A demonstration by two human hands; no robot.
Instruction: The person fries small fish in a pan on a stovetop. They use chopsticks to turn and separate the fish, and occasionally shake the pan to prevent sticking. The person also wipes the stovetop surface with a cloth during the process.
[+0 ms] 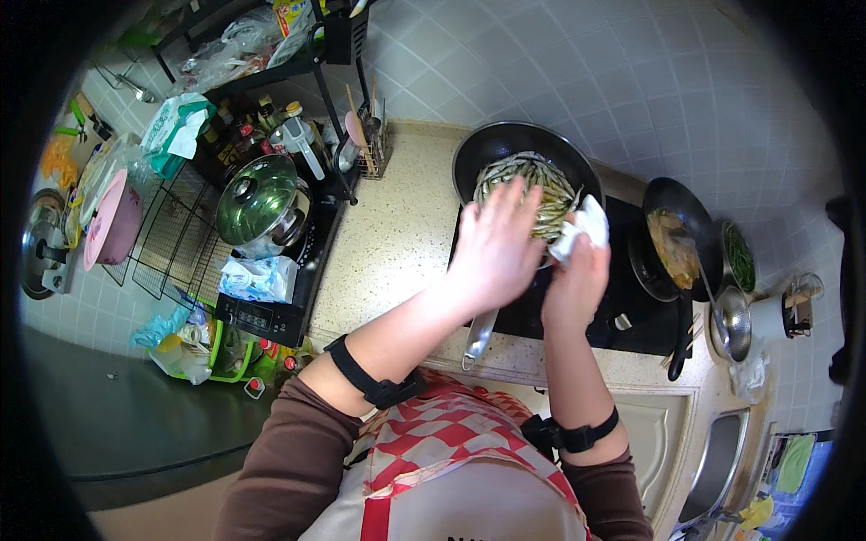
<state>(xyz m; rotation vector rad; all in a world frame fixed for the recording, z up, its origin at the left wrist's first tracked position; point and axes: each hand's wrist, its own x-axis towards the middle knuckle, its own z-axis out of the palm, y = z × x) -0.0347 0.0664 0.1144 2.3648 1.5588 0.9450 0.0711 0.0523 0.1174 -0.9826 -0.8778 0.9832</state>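
A dark wok (473, 162) holds a layer of slender silvery-green pieces that look like small fish (555, 196). My left hand (497, 250) is over the wok with its fingers apart, blurred by motion. Whether its fingertips touch the fish is hard to tell. In my right hand (578, 284), at the wok's near right rim, is a crumpled white tissue (588, 223). The wok's steel handle (480, 338) points toward me below my left wrist. Its base is hidden by my hands and forearm.
Right of the black cooktop's (521, 311) middle, a second wok (697, 237) holds brownish food and a ladle (710, 291). Beyond are a bowl of chopped greens (737, 257) and a steel bowl (731, 318). At left, a glass-lidded pot (257, 203) and tissue pack (257, 278) sit on an induction cooker (264, 318).
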